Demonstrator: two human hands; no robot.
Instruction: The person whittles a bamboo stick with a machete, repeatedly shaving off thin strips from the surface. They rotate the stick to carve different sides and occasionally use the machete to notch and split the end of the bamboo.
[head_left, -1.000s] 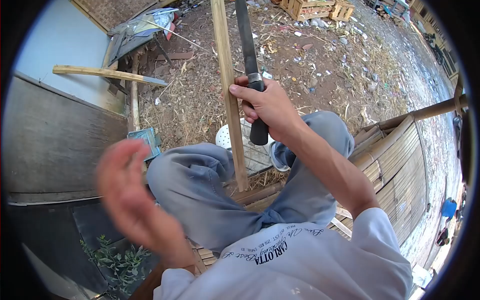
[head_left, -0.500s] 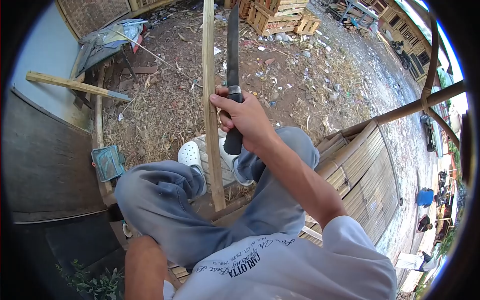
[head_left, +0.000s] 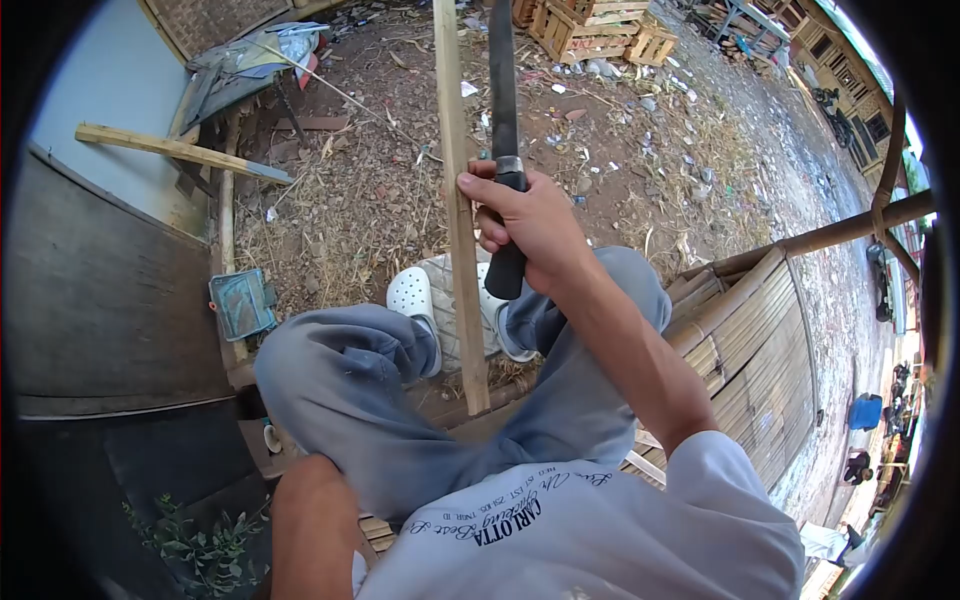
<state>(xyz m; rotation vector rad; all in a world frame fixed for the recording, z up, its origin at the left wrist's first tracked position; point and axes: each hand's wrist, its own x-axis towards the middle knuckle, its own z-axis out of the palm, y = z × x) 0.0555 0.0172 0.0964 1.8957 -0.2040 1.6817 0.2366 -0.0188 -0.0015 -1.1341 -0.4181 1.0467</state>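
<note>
Wooden strip [head_left: 461,235], long, narrow and squared, runs down between our knees [head_left: 310,360] past perforated white clogs [head_left: 409,293]. Our right hand [head_left: 538,222] curls round the smooth black handle [head_left: 507,272] of a knife [head_left: 504,110], thumb resting on the strip; the straight, dark metal blade lies alongside the grain. Our left hand is out of view, so we cannot tell its state; a second ago it showed, blurred, beside the knee. Our right grip looks unchanged.
</note>
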